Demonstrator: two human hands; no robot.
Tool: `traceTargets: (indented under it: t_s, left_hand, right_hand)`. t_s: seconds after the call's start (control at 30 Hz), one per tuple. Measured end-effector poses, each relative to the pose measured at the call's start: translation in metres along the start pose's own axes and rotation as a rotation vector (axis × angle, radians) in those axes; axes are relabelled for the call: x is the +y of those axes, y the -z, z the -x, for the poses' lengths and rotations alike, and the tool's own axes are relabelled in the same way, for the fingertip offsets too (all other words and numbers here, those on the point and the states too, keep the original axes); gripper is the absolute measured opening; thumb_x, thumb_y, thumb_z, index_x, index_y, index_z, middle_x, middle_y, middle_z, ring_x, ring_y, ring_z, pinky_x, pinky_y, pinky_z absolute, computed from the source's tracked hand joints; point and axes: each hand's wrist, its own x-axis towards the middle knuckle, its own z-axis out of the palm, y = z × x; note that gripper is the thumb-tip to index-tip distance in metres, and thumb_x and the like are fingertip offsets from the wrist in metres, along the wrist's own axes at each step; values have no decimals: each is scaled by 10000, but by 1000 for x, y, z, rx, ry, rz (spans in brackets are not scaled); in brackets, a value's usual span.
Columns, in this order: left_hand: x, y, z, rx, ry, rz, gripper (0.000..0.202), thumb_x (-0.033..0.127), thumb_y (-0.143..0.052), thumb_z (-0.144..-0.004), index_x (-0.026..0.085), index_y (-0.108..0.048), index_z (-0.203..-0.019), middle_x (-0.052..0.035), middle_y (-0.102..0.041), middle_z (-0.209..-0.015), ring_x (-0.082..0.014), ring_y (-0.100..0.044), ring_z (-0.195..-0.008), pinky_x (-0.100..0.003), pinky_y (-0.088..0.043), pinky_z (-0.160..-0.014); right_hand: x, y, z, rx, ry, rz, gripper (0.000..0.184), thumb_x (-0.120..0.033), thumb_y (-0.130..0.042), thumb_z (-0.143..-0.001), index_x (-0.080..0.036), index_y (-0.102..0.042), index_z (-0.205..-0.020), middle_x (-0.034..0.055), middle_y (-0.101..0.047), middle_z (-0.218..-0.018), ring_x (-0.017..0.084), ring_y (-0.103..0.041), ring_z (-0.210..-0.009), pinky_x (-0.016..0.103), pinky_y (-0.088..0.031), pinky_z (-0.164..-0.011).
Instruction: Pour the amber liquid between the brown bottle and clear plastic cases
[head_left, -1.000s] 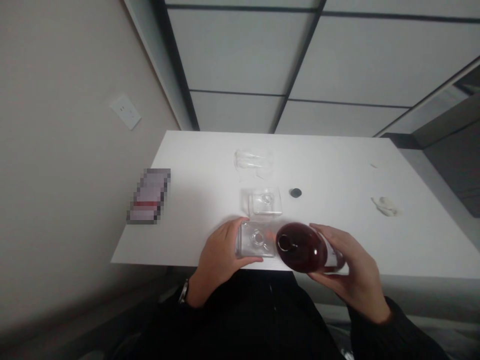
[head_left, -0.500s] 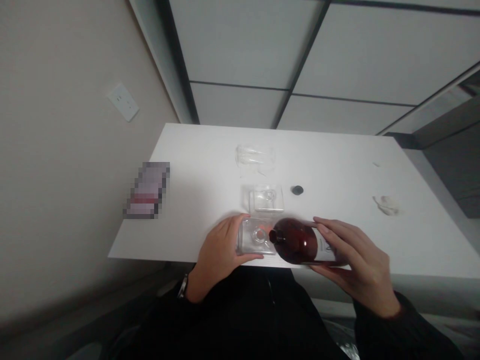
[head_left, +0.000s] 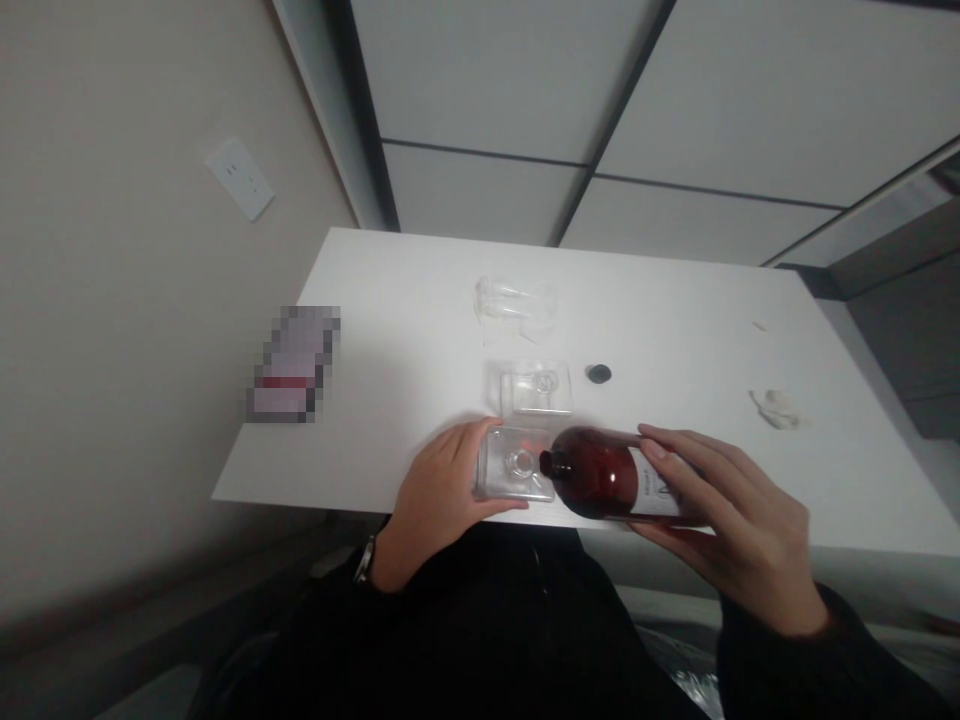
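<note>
My left hand (head_left: 442, 480) grips a clear square container (head_left: 499, 480) by its left side, at the table's front edge. A round opening shows in the container's top. My right hand (head_left: 739, 510) is wrapped around a dark red-brown bottle (head_left: 600, 475) with a white label, tilted nearly flat. The bottle's uncapped mouth points left, close beside the container's opening; whether liquid flows from it I cannot make out. Just behind sits a second clear square container (head_left: 536, 390), and to its right lies a black round cap (head_left: 599, 374).
On the white table (head_left: 390, 300), a clear glass-like vessel (head_left: 514, 300) lies on its side at the back. A crumpled whitish thing (head_left: 776, 408) is to the right. A blurred-out pinkish object (head_left: 292, 365) lies at the left edge, near the wall.
The bottle is held slightly flatter, and my right hand has shifted a little to the right. My left hand keeps its hold on the container. The whole view has tilted slightly.
</note>
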Motion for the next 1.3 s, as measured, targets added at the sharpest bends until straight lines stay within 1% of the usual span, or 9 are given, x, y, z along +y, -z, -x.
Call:
traceTargets:
  t_s: [0.2,0.37,0.53,0.73,0.87,0.97,1.17,1.3]
  left_hand:
    - [-1,0,0,14,-14,-2,910,542,-963,-692,225,-497,-1407,-144,-700,-1370,-360,-690,-1261,-540,-568,-1086]
    - [-1,1,-1,12,-13,6,910,537,-971,-682,233,-503,-1402,-140,-702,-1368,-357,-691,-1261,-530,-567,-1091]
    - [-1,1,0,8,1,11,900,530,-971,-684,220,-517,-1397,-145,-706,-1364,-362,-688,-1263,-530,-565,-1091]
    - [1,2,-1,6,-1,14,870,559,-944,-715,225,-519,-1397,-140,-702,-1370,-358,-684,-1269,-531,-556,-1100]
    - [2,2,-1,-5,20,26,860,543,-943,-725,243,-517,-1409,-128,-698,-1380,-358,-680,-1277,-539,-551,-1104]
    - [2,2,-1,-11,19,20,873,537,-950,-718,239,-509,-1410,-133,-698,-1377,-360,-682,-1272,-542,-553,-1098]
    - [2,2,-2,-14,19,24,867,536,-949,-720,230,-517,-1406,-136,-699,-1375,-362,-682,-1272,-537,-557,-1097]
    - [1,1,-1,-13,19,24,900,523,-963,-703,231,-508,-1422,-137,-695,-1384,-361,-680,-1274,-543,-554,-1102]
  right_hand:
    - [0,5,-2,-27,12,38,842,-238,-781,-940,-207,-364,-1671,213,-736,-1293,356,-740,-1082,475,-657,-842]
    - [0,8,-4,-41,25,65,841,-249,-774,-946,-204,-356,-1674,213,-742,-1279,356,-748,-1066,470,-660,-828]
    - [-2,11,-8,-50,29,91,851,-231,-769,-946,-206,-340,-1681,223,-746,-1263,369,-757,-1045,489,-665,-810]
    - [-3,13,-9,-54,23,99,859,-207,-770,-944,-229,-333,-1683,204,-746,-1278,350,-759,-1067,472,-663,-847]
    - [-2,13,-9,-53,26,103,839,-219,-766,-950,-231,-349,-1677,196,-748,-1284,343,-760,-1065,461,-659,-845]
    - [-2,13,-9,-55,34,106,838,-218,-767,-948,-223,-353,-1676,197,-749,-1284,347,-760,-1065,460,-658,-838]
    - [-1,13,-7,-49,28,104,843,-219,-774,-941,-218,-359,-1674,200,-741,-1303,353,-757,-1081,477,-654,-874]
    - [1,14,-5,-68,45,106,863,-220,-790,-930,-214,-355,-1675,206,-733,-1318,357,-752,-1096,480,-659,-873]
